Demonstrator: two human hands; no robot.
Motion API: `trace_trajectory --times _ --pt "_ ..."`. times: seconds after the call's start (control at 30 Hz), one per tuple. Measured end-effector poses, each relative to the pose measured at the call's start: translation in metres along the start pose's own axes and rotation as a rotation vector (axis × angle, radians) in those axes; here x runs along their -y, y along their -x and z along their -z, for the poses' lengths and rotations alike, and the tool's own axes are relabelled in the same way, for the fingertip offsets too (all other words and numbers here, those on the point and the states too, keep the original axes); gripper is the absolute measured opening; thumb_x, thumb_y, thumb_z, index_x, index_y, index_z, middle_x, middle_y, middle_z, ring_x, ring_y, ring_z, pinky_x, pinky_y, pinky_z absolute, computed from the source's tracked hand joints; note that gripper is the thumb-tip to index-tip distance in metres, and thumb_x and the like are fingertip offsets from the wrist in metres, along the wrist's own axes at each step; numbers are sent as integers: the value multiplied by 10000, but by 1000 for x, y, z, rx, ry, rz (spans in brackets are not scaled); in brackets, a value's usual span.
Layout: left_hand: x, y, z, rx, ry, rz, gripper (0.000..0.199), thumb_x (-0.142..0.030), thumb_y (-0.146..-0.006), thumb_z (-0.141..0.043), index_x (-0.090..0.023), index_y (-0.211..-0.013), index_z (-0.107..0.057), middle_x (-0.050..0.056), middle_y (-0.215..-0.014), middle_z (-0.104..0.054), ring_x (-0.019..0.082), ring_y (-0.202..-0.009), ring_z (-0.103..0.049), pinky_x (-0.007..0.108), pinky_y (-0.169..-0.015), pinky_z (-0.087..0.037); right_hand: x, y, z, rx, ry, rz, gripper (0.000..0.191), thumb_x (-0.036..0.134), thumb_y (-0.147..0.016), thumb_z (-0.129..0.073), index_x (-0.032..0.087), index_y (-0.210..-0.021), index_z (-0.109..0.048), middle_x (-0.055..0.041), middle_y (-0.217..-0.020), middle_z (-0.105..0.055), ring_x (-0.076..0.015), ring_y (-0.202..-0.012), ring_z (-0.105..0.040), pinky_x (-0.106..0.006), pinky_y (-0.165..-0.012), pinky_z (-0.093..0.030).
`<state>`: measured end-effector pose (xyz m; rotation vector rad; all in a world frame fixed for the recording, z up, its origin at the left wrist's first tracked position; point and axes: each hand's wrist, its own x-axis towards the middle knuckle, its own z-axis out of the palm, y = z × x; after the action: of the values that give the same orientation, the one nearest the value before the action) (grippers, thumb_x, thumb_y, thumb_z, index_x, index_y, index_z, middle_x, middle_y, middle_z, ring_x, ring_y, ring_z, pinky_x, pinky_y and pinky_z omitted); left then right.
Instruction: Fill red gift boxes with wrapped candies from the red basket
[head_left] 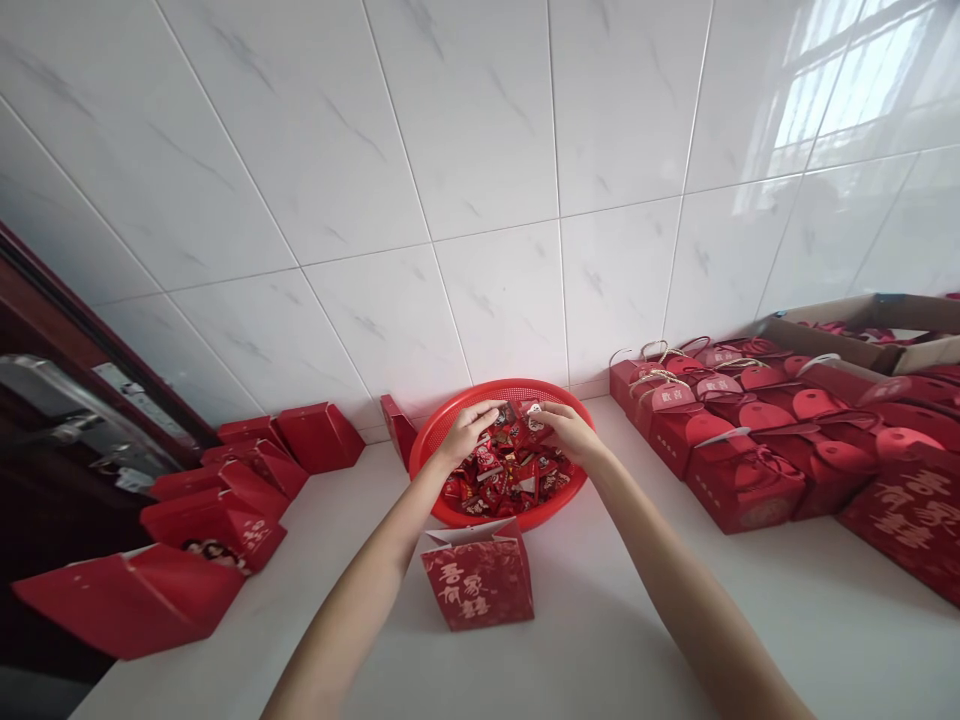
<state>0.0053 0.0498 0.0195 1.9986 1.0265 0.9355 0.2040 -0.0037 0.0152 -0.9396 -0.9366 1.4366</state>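
A round red plastic basket (433,437) stands against the tiled wall, holding many small red wrapped candies (517,470). Over its left part is my left hand (469,432), its fingers bent and pressed together; what they hold, if anything, is too small to tell. On the other side my right hand (568,430) reaches over the candies with its fingers closed at a red-and-white wrapped piece. Just in front of the basket, between my forearms, an upright red paper box (480,585) with pale lettering has its top open.
Several open red boxes (180,600) line the left side, near a dark door with a metal handle (97,420). Rows of closed red boxes with cord handles (742,480) fill the right, with cardboard cartons (840,345) behind them. All stand on a white tabletop (600,640).
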Motion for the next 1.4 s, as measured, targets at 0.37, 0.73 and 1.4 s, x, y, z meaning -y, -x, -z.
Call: trace_trajectory --times 0.37,0.73,1.4 --pt "3 0 -2 -102 4 -85 413 -496 -886 -528 -182 -1092 -700 81 -1192 -722 255 -1159 -629 369 -1026 -473 3 -1 2 107 -81 -63 74 217 -767 -737 172 -801 -689 -24 -785 -643 -146 -703 -610 -297 -590 -632" --pt "3 2 -9 -29 -27 -87 425 -504 -811 -663 -179 -1084 -691 86 -1094 -733 237 -982 -674 360 -879 -535 -1 1 2 133 3 -40 329 201 -562 -889 174 -760 -629 6 -727 -674 -136 -635 -656 -277 -598 -629" --pt "10 3 -15 460 -241 89 203 -267 -702 -760 -184 -886 -775 41 -940 -787 226 -893 -702 286 -823 -509 2 -1 0 -279 -136 209 403 340 -504 -827 209 -773 -558 35 -705 -656 -143 -603 -642 -244 -497 -522"
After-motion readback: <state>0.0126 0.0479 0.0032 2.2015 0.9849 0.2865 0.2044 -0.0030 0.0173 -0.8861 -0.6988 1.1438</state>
